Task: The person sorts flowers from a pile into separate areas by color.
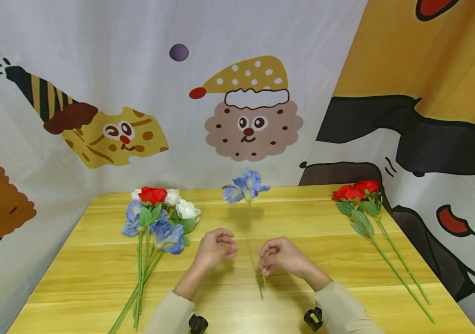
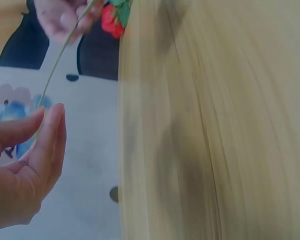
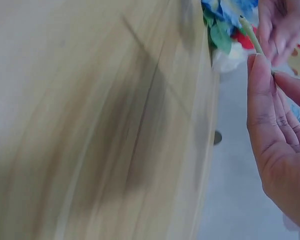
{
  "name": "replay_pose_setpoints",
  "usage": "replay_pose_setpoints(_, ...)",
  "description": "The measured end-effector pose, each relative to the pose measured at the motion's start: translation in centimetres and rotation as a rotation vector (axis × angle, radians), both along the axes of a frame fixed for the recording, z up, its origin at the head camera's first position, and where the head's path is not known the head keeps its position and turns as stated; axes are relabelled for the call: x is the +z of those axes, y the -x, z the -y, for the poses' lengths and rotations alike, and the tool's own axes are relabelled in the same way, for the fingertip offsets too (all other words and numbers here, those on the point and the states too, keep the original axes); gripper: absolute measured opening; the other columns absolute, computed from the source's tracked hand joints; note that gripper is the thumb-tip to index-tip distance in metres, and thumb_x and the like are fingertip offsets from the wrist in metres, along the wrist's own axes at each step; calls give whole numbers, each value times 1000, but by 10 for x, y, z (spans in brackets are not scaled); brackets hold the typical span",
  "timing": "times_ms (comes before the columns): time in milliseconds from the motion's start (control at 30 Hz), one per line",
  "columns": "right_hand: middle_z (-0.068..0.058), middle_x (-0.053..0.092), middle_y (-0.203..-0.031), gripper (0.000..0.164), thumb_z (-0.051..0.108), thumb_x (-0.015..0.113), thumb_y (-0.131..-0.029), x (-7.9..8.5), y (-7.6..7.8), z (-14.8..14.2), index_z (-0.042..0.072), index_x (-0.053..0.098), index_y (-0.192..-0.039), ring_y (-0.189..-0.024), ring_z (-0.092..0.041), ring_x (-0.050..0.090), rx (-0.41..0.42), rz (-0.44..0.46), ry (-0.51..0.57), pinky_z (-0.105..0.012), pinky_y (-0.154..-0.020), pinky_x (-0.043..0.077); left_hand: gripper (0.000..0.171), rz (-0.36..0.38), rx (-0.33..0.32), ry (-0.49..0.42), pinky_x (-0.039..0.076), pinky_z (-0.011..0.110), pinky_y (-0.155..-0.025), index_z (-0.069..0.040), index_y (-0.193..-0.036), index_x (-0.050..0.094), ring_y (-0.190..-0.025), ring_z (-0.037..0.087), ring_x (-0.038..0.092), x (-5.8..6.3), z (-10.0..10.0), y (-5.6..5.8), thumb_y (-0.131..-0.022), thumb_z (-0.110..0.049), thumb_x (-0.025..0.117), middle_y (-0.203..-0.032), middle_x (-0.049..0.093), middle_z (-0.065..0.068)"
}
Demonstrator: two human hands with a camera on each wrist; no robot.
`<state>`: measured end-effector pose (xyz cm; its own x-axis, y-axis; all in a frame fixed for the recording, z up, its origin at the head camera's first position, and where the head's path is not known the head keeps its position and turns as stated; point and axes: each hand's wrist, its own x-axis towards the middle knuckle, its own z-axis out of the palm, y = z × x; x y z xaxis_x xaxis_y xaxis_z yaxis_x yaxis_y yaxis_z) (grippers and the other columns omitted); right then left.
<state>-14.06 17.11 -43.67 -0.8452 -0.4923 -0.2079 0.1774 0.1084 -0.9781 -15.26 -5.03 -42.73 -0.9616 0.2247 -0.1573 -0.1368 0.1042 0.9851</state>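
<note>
A blue artificial flower (image 1: 249,185) stands nearly upright above the middle of the table, petals at the top. My right hand (image 1: 283,257) pinches its thin green stem near the lower end, between thumb and fingers; the cut end (image 3: 244,22) sticks out past the fingertips in the right wrist view. To the left of the stem, my left hand (image 1: 216,248) hovers with loosely bent fingers, apart from it in the head view. In the left wrist view the stem (image 2: 60,55) passes behind the left fingertips, and the blurred petals (image 2: 12,111) show beyond them.
On the table's left lies a bunch of artificial flowers: a red one (image 1: 152,195), white ones (image 1: 187,209) and blue ones (image 1: 168,236), stems toward me. Red roses (image 1: 348,192) with long stems lie on the right. A cartoon-printed curtain (image 1: 137,83) hangs behind the wooden table (image 1: 296,218).
</note>
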Motion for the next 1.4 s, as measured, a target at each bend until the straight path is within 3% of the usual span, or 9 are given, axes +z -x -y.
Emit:
replay_pose_setpoints(233, -31, 62, -82, 12, -9, 57, -84, 0, 6, -34, -18, 54, -91, -61, -20, 63, -23, -13, -42, -36, -60, 59, 26, 0, 49, 31, 57, 44, -71, 13, -107, 55, -79, 32, 64, -4, 25, 0, -81, 13, 60, -89, 60, 18)
replay_pose_setpoints(567, -21, 64, -78, 15, -6, 58, -85, -4, 12, -95, -17, 53, -94, -64, -22, 64, -122, 25, -103, -39, -62, 59, 21, -23, 128, 83, 57, 45, -70, 14, -103, 56, -77, 31, 62, -6, 61, -4, -82, 12, 61, -87, 60, 17)
replay_pose_setpoints(800, -16, 63, -76, 16, -6, 57, -86, -10, 14, -127, -18, 52, -95, -65, -23, 65, -190, 35, -188, -37, -62, 59, 25, -1, 159, 132, 57, 43, -72, 16, -108, 54, -79, 28, 62, -6, 83, -6, -83, 11, 60, -90, 59, 17)
replay_pose_setpoints(1000, -13, 62, -74, 15, -7, 56, -85, -18, 15, -141, -18, 54, -95, -63, -22, 64, -224, 71, -222, -36, -60, 59, 28, 6, 174, 140, 57, 42, -75, 18, -110, 52, -80, 21, 61, -7, 98, -7, -83, 11, 60, -94, 60, 21)
replay_pose_setpoints(1133, -12, 62, -73, 15, -8, 56, -85, -26, 16, -146, -18, 55, -95, -62, -21, 64, -222, 77, -235, -36, -60, 59, 29, 9, 174, 146, 57, 42, -75, 19, -111, 51, -82, 23, 62, -8, 107, -8, -84, 11, 59, -96, 59, 24)
replay_pose_setpoints(1400, -11, 61, -72, 12, -8, 57, -85, -33, 16, -143, -16, 56, -93, -60, -21, 62, -225, 74, -286, -36, -58, 58, 31, 3, 206, 204, 58, 38, -72, 19, -111, 51, -80, 25, 62, -8, 124, -9, -84, 9, 61, -91, 60, 16)
